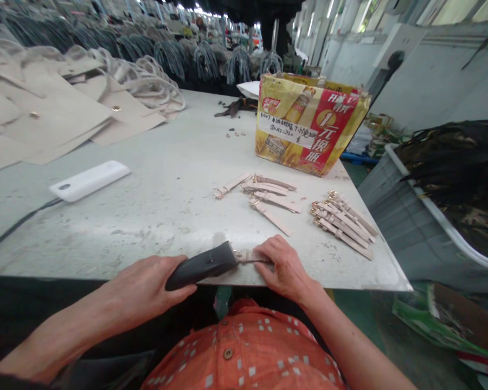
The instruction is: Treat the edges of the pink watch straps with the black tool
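My left hand (146, 290) is closed round the black handle of a hand tool (203, 265) at the table's near edge. The tool's tip meets a small beige strap with a metal buckle (250, 257), which my right hand (282, 265) presses flat against the table with its fingers together. Just beyond lies a loose group of beige straps (264, 195). To their right sits a neater pile of straps with gold buckles (344, 222).
A yellow and red cardboard box (309, 124) stands at the table's (166, 179) far right. A white power bank (88, 180) with a dark cable lies at the left. Beige bag panels (49, 114) cover the far left. A grey bin (394, 216) of dark items stands right of the table.
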